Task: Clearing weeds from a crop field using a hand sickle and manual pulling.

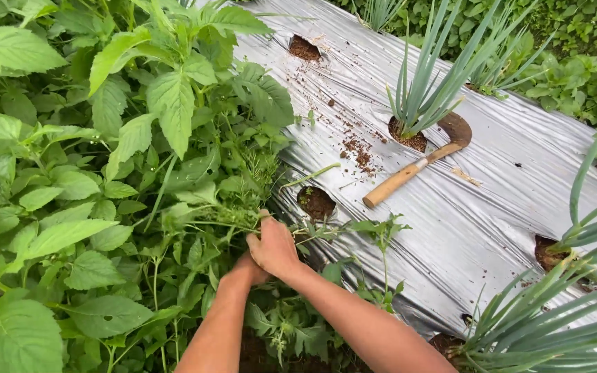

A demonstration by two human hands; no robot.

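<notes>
Both my hands meet at the edge of a silver plastic mulch sheet (450, 228). My right hand (275, 247) is closed around thin green weed stems (226, 221) that lean left into the foliage. My left hand (247, 271) sits just under and behind it, mostly hidden by the right hand, gripping the same clump of stems lower down. A bare planting hole (316, 202) with brown soil lies just right of my hands.
A sickle (419, 164) with a wooden handle and rusty curved blade lies on the sheet beside a green onion plant (423, 90). More onion plants (554, 318) stand at the lower right. Dense broad-leaved plants (91, 173) fill the left. Another soil hole (304, 48) is further up.
</notes>
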